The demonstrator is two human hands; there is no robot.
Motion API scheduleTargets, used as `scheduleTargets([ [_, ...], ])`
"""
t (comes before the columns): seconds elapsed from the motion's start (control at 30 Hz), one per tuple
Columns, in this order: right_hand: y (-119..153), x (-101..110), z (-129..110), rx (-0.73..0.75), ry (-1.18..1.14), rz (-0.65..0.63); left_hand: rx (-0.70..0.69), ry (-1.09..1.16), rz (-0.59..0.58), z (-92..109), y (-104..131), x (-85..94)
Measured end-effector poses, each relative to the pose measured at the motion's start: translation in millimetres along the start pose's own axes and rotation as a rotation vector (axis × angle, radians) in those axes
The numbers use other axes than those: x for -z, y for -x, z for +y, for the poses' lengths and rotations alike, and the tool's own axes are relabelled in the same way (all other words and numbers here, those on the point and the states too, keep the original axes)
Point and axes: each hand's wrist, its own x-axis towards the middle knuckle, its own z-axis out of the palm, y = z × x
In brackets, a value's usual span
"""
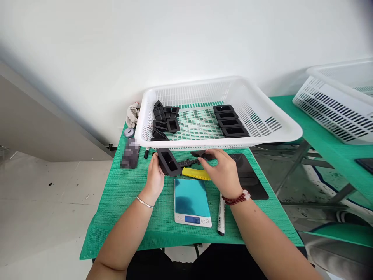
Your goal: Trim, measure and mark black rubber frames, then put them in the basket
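Observation:
My left hand [154, 179] is closed around the edge of a black rectangular part with a deep hollow [169, 161], held tilted above the table. My right hand [224, 171] is closed, thumb and fingers pinching a smaller dark piece [201, 153]; its shape is partly hidden. Between the hands lies a yellow tool with a ridged edge [196, 173], next to a dark textured strip [188, 163]. Just nearer to me sits a digital scale [192, 198] with a shiny blue plate and a lit display. A white marker [221, 217] lies right of it.
A white plastic basket [218, 144] stands behind my hands, with loose black parts [160, 114] at its left and a row of similar parts [231, 122] at its right. A black flat panel [250, 181] lies at right. Another basket [326, 105] stands on the neighbouring table.

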Motion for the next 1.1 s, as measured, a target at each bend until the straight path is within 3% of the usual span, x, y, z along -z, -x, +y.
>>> scheduleTargets([
  [0.17, 0, 2, -4, -0.081, -0.092, 0.05, -0.04, -0.057, -0.045, 3, 4, -3.1],
  [0.4, 2, -1, -3, -0.096, -0.198, -0.107, -0.041, -0.172, -0.154, 9, 9, -10.2],
  [0.57, 1, -1, -7, -0.008, -0.201, -0.172, 0.006, -0.169, -0.243, 9, 10, -8.9],
  [0.73, 1, -1, -7, -0.01, -0.209, -0.207, 0.051, -0.201, -0.28, 8, 12, -8.2],
  [0.93, 0, -2, -4, -0.047, -0.119, -0.253, 0.011, -0.202, -0.258, 6, 10, -7.7],
  [1.1, 2, -6, 4, -0.072, 0.142, -0.286, -0.002, -0.221, -0.216, 5, 6, -5.7],
])
